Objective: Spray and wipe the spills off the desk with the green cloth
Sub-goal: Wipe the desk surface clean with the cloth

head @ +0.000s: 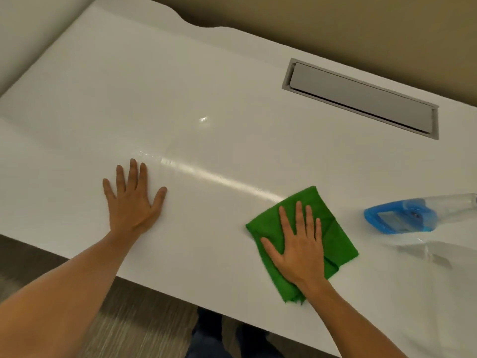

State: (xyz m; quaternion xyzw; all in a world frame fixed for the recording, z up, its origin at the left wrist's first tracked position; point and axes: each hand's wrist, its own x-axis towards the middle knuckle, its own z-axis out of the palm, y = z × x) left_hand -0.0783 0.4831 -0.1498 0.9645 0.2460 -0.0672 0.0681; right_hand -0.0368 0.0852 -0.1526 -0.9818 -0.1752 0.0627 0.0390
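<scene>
My right hand (299,249) lies flat with fingers spread, palm pressing the green cloth (335,233) onto the white desk (232,99) near its front edge; I am not gripping the cloth, only pinning it under my palm. My left hand (133,200) rests open and empty on the bare surface, well apart from the cloth. The spray bottle (402,218) lies on its side just to the right of the cloth, untouched, so I judge the spraying is done. A glossy wet streak (206,174) runs from the cloth's far corner toward my left hand, so I judge the wiping is underway, with that band left to dry off
</scene>
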